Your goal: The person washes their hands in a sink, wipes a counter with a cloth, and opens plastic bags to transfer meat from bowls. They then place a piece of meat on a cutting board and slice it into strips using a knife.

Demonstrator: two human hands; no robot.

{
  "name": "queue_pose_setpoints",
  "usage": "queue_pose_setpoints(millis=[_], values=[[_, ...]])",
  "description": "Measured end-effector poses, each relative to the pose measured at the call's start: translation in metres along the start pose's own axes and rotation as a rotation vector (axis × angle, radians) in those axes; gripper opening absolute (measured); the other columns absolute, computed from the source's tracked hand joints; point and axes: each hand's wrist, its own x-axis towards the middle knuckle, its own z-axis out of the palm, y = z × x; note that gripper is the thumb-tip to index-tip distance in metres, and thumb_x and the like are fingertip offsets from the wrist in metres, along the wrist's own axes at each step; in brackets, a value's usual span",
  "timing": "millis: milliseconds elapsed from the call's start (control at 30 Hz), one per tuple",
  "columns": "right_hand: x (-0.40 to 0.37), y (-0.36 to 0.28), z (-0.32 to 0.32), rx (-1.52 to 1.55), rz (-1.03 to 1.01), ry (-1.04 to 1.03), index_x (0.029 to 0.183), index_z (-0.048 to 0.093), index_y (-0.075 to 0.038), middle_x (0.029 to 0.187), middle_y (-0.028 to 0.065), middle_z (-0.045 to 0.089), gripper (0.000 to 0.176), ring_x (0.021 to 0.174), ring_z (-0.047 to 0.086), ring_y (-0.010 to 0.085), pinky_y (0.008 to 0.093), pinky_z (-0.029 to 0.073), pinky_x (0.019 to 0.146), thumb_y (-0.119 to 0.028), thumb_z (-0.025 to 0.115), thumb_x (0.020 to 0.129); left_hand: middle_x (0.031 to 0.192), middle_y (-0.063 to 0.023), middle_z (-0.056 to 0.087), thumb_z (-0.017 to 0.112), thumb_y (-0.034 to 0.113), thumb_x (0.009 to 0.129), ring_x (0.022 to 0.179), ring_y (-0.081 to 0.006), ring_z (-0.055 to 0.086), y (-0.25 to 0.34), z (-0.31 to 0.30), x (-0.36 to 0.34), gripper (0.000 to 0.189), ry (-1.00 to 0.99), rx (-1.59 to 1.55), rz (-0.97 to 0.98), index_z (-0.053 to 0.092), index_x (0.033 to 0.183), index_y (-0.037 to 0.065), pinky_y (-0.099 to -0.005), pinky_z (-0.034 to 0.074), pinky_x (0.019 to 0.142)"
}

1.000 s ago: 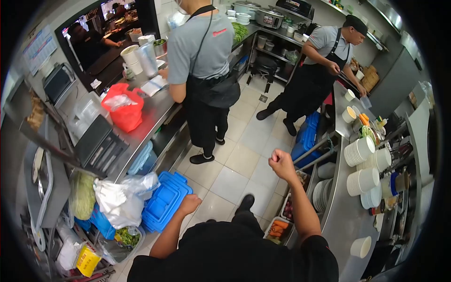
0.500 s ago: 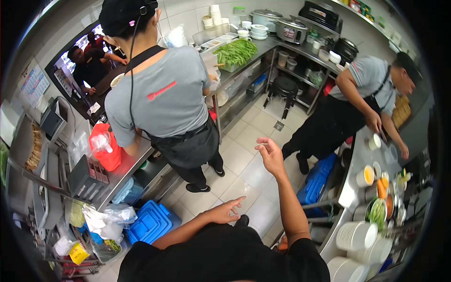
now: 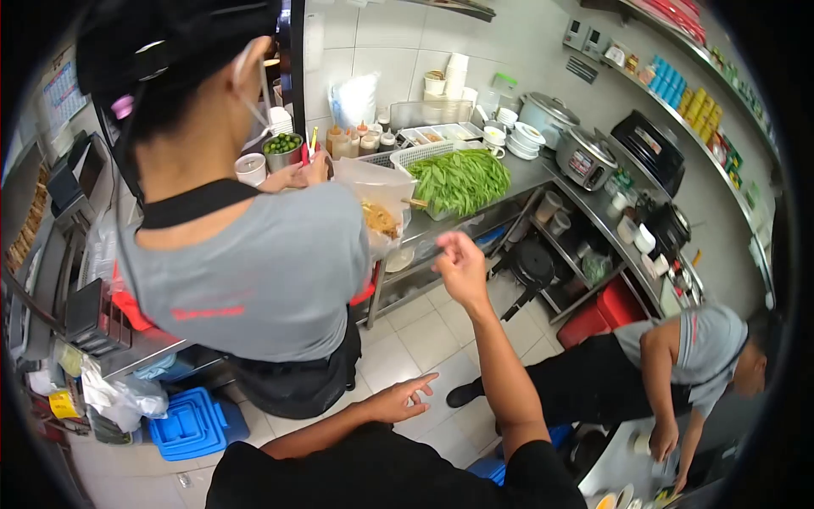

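My left hand [image 3: 400,400] hangs low in front of my body, index finger stretched out, holding nothing. Raised in front of me, my right hand [image 3: 460,267] is loosely curled with nothing visible in it. Beyond it in the view, a heap of green leaves [image 3: 462,180] fills a white basket on the steel counter. Beside the leaves is a clear bag [image 3: 381,199] with brown food in it. Neither hand touches anything. A co-worker in a grey shirt [image 3: 254,271] stands close on the left, hands at the counter near a bowl of small green fruits [image 3: 282,151].
Another co-worker [image 3: 627,365] bends over the right-hand counter [image 3: 610,467]. A black stool [image 3: 530,267] and a red bin [image 3: 598,310] stand by the back shelves. Blue tubs [image 3: 188,424] sit on the tiled floor at left. Rice cookers [image 3: 587,157] line the corner.
My view has moved forward and turned, so the grey-shirted co-worker and the leaves look nearer. My right hand's fingers are more curled; the left stays low. The co-worker at right bends lower in view.
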Motion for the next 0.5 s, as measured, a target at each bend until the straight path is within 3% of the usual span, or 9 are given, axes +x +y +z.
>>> queue_pose_setpoints(millis=[33, 100, 167, 233, 300, 333, 433, 500], values=[[0.028, 0.004, 0.005, 0.036, -0.017, -0.018, 0.090, 0.058, -0.001, 0.064, -0.0055, 0.041, 0.018, 0.057, 0.038, 0.0039, 0.0204, 0.033, 0.050, 0.002, 0.053, 0.073, 0.113, -0.0102, 0.054, 0.060, 0.012, 0.087, 0.076, -0.0099, 0.056, 0.000, -0.004, 0.016, 0.069, 0.010, -0.017, -0.010, 0.023, 0.146, 0.010, -0.0258, 0.048, 0.067], [0.089, 0.014, 0.014, -0.009, -0.129, -0.125, 0.091, 0.059, -0.002, 0.061, -0.0056, 0.040, 0.018, 0.056, 0.040, 0.0048, 0.0214, 0.035, 0.051, -0.002, 0.055, 0.074, 0.109, -0.0068, 0.057, 0.060, 0.012, 0.088, 0.075, -0.0095, 0.055, 0.016, -0.027, 0.050, 0.064, 0.175, 0.029, 0.052, 0.030, 0.144, 0.009, -0.0249, 0.048, 0.064], [0.147, 0.009, 0.021, -0.163, -0.268, -0.218, 0.094, 0.060, -0.001, 0.063, -0.0052, 0.043, 0.021, 0.057, 0.046, 0.0036, 0.0213, 0.044, 0.054, 0.004, 0.051, 0.076, 0.107, -0.0066, 0.058, 0.060, 0.013, 0.087, 0.076, -0.0119, 0.056, 0.029, -0.043, 0.072, 0.062, 0.240, 0.034, 0.008, 0.032, 0.142, 0.010, -0.0269, 0.048, 0.066], [0.208, 0.019, 0.040, -0.176, -0.209, -0.245, 0.091, 0.062, -0.001, 0.060, -0.0013, 0.048, 0.017, 0.059, 0.050, 0.0066, 0.0242, 0.045, 0.055, -0.001, 0.054, 0.077, 0.104, -0.0060, 0.059, 0.060, 0.013, 0.086, 0.075, -0.0142, 0.056, 0.038, -0.057, 0.085, 0.059, 0.336, 0.053, -0.005, 0.036, 0.141, 0.010, -0.0274, 0.047, 0.065], [0.261, 0.017, 0.059, -0.302, -0.328, -0.199, 0.091, 0.064, 0.001, 0.062, 0.0084, 0.057, 0.018, 0.058, 0.055, 0.0147, 0.0286, 0.044, 0.056, -0.010, 0.059, 0.078, 0.103, -0.0060, 0.059, 0.060, 0.011, 0.086, 0.074, -0.0135, 0.055, 0.032, -0.066, 0.093, 0.059, 0.442, 0.074, -0.002, 0.036, 0.140, 0.009, -0.0266, 0.047, 0.064], [0.294, 0.038, 0.074, -0.235, -0.370, -0.246, 0.094, 0.065, 0.002, 0.069, 0.0157, 0.063, 0.024, 0.065, 0.062, 0.0216, 0.0318, 0.049, 0.063, -0.017, 0.061, 0.081, 0.103, -0.0061, 0.059, 0.061, 0.010, 0.086, 0.073, -0.0127, 0.055, 0.029, -0.069, 0.100, 0.059, 0.531, 0.090, 0.022, 0.037, 0.140, 0.009, -0.0258, 0.046, 0.064], [0.377, 0.073, 0.109, -0.323, -0.364, -0.395, 0.097, 0.066, 0.001, 0.072, 0.0181, 0.065, 0.031, 0.069, 0.065, 0.0281, 0.0363, 0.051, 0.070, -0.026, 0.062, 0.083, 0.101, -0.0059, 0.060, 0.062, 0.009, 0.085, 0.068, -0.0094, 0.053, 0.030, -0.080, 0.112, 0.057, 0.715, 0.047, -0.076, 0.040, 0.137, 0.007, -0.0242, 0.046, 0.062], [0.432, 0.110, 0.135, -0.544, -0.404, -0.402, 0.101, 0.066, -0.002, 0.085, 0.0200, 0.065, 0.035, 0.082, 0.064, 0.0333, 0.0411, 0.050, 0.078, -0.032, 0.062, 0.083, 0.097, -0.0038, 0.060, 0.063, 0.006, 0.086, 0.064, -0.0044, 0.048, 0.019, -0.090, 0.123, 0.053, 0.894, 0.010, -0.104, 0.042, 0.135, 0.004, -0.0198, 0.041, 0.057]])
